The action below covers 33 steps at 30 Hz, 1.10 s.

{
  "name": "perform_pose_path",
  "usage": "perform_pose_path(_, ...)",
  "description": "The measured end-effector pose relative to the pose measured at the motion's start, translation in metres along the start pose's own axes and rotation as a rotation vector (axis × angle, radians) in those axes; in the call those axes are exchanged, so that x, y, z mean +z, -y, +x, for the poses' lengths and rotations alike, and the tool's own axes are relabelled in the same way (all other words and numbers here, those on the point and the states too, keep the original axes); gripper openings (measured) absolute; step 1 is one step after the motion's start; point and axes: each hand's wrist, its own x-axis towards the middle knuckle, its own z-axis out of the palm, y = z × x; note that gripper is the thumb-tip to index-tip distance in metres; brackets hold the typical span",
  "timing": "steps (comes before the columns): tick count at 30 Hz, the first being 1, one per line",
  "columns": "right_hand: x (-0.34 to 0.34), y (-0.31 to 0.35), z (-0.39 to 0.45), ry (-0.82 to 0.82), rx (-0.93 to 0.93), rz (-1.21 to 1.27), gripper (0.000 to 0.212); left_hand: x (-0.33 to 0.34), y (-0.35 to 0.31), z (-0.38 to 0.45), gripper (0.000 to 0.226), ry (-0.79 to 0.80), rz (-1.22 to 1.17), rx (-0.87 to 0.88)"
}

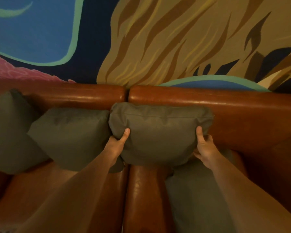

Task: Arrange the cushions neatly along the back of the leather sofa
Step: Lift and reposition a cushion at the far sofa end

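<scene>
A person's left hand (pixel 118 142) and right hand (pixel 204 147) clamp the lower corners of a grey-green cushion (pixel 160 132) at the centre of the frame, each thumb pressed flat on its front face and the remaining fingers hidden behind the fabric. The cushion stands upright against the backrest of a brown leather sofa (pixel 242 115), just right of the seam dividing the backrest's two sections. Its cover is plain, softly creased, with a stitched seam running along the top edge. Touching its left side is a second cushion (pixel 71 135) of the same colour, tilted forward, and a third cushion (pixel 8 132) sits at the far left of the frame. A fourth cushion (pixel 196 195) lies flat on the seat at lower right, partly under the right forearm. A painted wall mural (pixel 158 39) in blue, green, pink and tan fills the upper half of the frame behind the sofa.
</scene>
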Motion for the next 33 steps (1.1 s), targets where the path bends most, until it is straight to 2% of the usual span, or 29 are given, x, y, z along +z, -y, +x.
perform_pose_path(3, -0.002, 0.000, 0.002, -0.013, -0.008, -0.041, 0.118, 0.001, -0.004, -0.003, 0.097, -0.073, 0.088, 0.005)
perform_pose_path(5, -0.003, 0.003, -0.002, -0.035, 0.000, -0.109, 0.117, 0.000, -0.009, -0.009, 0.088, -0.152, 0.217, 0.019)
perform_pose_path(7, -0.005, 0.005, 0.000, -0.078, 0.006, -0.212, 0.108, 0.001, -0.017, -0.015, 0.085, -0.188, 0.299, 0.008)
perform_pose_path(12, -0.012, 0.015, -0.015, -0.104, 0.005, -0.369, 0.080, 0.011, -0.043, -0.039, 0.079, -0.148, 0.358, -0.113)
perform_pose_path(16, -0.029, 0.013, -0.048, -0.118, 0.000, -0.471, 0.065, 0.028, -0.055, -0.083, 0.074, 0.024, 0.161, -0.196)
perform_pose_path(18, -0.033, 0.011, -0.060, -0.112, -0.013, -0.488, 0.063, 0.038, -0.054, -0.097, 0.073, 0.122, 0.172, -0.199)
perform_pose_path(24, -0.058, -0.019, -0.118, -0.124, 0.016, -0.451, 0.063, 0.077, -0.041, -0.150, 0.063, 0.362, 0.417, -0.102)
perform_pose_path(26, -0.076, -0.041, -0.144, -0.175, 0.025, -0.405, 0.057, 0.093, -0.031, -0.172, 0.058, 0.445, 0.525, -0.051)
perform_pose_path(29, -0.087, -0.069, -0.174, -0.213, 0.019, -0.382, 0.039, 0.104, -0.021, -0.194, 0.047, 0.489, 0.645, 0.039)
perform_pose_path(33, -0.098, -0.103, -0.208, -0.247, 0.065, -0.386, 0.048, 0.109, -0.004, -0.212, 0.033, 0.544, 0.749, 0.077)
